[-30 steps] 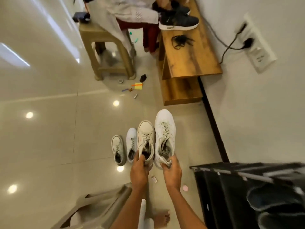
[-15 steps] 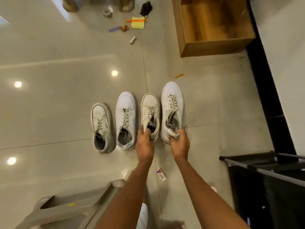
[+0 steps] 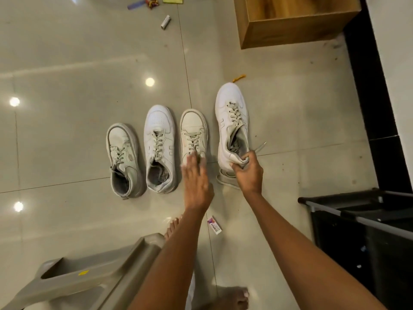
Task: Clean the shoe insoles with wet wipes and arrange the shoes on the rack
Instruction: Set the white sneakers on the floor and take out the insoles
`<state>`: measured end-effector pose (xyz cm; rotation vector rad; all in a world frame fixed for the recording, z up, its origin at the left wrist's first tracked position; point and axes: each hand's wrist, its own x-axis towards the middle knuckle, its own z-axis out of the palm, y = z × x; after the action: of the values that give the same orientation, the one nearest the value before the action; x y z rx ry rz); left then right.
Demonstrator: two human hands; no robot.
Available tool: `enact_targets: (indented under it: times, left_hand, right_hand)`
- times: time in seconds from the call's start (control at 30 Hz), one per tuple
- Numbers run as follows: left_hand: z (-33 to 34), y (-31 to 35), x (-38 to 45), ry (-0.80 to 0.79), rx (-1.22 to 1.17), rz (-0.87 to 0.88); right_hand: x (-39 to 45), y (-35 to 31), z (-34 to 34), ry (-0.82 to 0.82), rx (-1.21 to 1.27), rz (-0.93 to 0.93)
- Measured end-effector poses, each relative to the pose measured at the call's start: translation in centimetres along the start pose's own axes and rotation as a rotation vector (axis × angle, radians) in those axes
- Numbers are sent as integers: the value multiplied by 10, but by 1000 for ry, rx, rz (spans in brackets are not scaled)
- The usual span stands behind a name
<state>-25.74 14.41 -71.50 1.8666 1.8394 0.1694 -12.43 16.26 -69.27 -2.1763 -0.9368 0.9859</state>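
The scene is evenly and fairly brightly lit from overhead. Round ceiling lamps glare as small white spots on the glossy floor [image 3: 67, 86], all to the left of the left hand [image 3: 196, 182] and one just beyond it; a broad pale streak of reflection runs across the tiles farther out. Shadows are soft and short, hugging the shoes [image 3: 159, 148]. The left hand is smeared by motion blur at the fingers, while the right hand [image 3: 247, 173] is sharp. Wide-angle distortion bends the tile joints and stretches both forearms toward the bottom edge. The rack [image 3: 368, 231], right of the right hand, sits in deep shade with little detail.
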Motion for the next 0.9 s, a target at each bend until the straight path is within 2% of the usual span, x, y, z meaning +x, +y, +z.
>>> enact_targets:
  times: [0.07,0.13,0.23,0.3,0.33,0.47,0.63,0.83,0.9]
  left_hand:
    - [12,12,-8,-50,42,257]
    - [26,23,-17,-139,59,314]
    - [44,34,-20,-260,30,115]
    - [49,37,-15,-237,-47,-50]
    - [49,37,-13,-202,-64,-76]
    - [51,33,-2,-245,1,13]
    - [57,24,2,-343,52,-16]
    - [52,27,-3,-327,9,-35]
    - [49,27,0,-314,13,-18]
  right_hand:
    - [11,-1,-9,-7,-26,-34]
    - [23,0,-19,-25,-60,-60]
    - [35,5,-29,-45,-86,-90]
    - [38,9,-26,-52,-83,-96]
    - [39,13,-22,-57,-77,-97]
    - [39,21,1,-71,-59,-102]
    - [44,16,25,-43,-37,-100]
    - [30,37,36,-62,-134,9]
    - [23,37,36,-91,-154,-10]
